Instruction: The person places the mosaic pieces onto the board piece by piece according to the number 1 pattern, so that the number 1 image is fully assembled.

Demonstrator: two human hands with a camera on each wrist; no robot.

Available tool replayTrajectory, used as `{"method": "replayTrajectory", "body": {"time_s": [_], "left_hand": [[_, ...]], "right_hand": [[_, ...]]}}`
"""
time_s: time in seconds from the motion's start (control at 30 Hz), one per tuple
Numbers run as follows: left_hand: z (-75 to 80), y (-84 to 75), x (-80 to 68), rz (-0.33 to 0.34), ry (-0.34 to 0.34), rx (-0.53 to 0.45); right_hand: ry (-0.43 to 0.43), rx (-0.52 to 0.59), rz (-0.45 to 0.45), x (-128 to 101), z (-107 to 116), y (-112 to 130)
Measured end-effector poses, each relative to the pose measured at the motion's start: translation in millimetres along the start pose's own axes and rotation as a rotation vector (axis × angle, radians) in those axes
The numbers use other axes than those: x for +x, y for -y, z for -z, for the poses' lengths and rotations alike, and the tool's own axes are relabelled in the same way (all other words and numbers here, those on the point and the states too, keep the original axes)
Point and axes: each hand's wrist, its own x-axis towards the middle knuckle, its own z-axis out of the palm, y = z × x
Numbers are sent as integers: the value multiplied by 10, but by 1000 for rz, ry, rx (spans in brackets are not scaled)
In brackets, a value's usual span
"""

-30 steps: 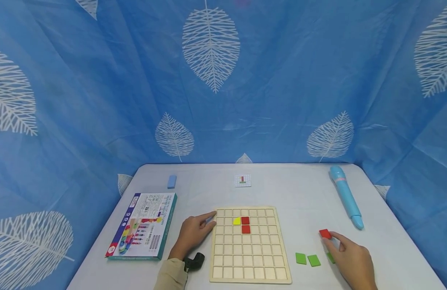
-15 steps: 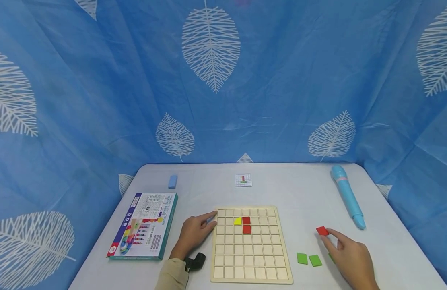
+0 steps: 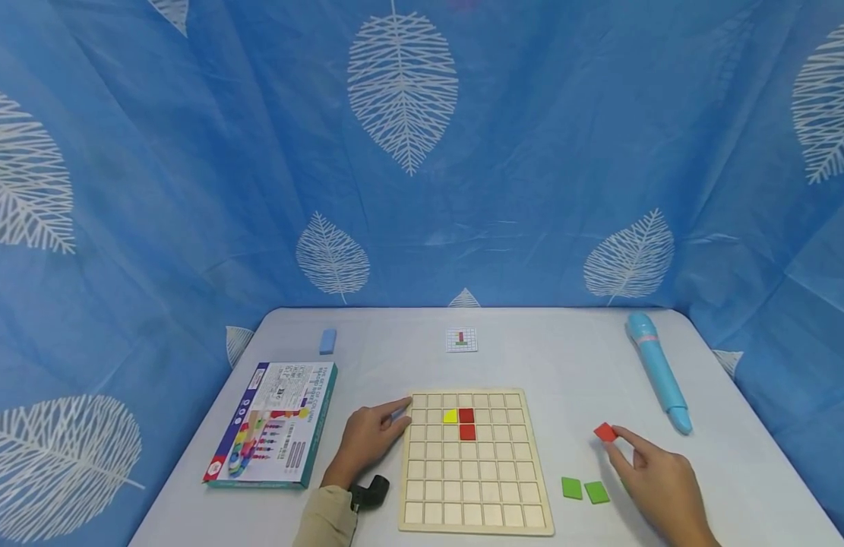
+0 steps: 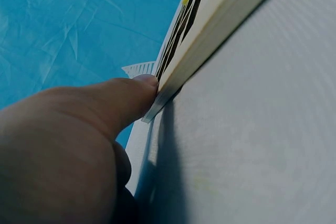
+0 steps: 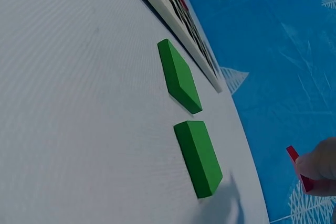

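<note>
The small red square tile was pinched between thumb and fingertip of the right hand, lifted just above the grey tabletop to the right of the pale wooden grid board; only an edge of it was gripped, so it was judged that it could tip or slip out and drop among the two green square tiles lying just beside that hand. The left hand was laid flat with relaxed fingers against the board's far left corner, its thumb touching the edge; were that pressure eased, the board could be nudged askew when a tile is pressed in, and the yellow tile and two red tiles seated in its cells could be jolted. A small pattern card, a light-blue pen-shaped device, a colourful printed box and a small blue eraser-like block were well apart; nothing was seen between the held tile and the board.
</note>
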Motion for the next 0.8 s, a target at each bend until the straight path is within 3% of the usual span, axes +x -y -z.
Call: {"method": "replayTrajectory", "body": {"time_s": [0.23, 0.47, 0.8], "left_hand": [[1, -3, -2, 9, 7, 3], [13, -14, -4, 5, 1, 6], [22, -25, -5, 0, -2, 8]], "right_hand": [[-34, 5, 67, 33, 5, 68], [-2, 31, 71, 77, -1, 169], [-14, 70, 150, 154, -56, 307]]}}
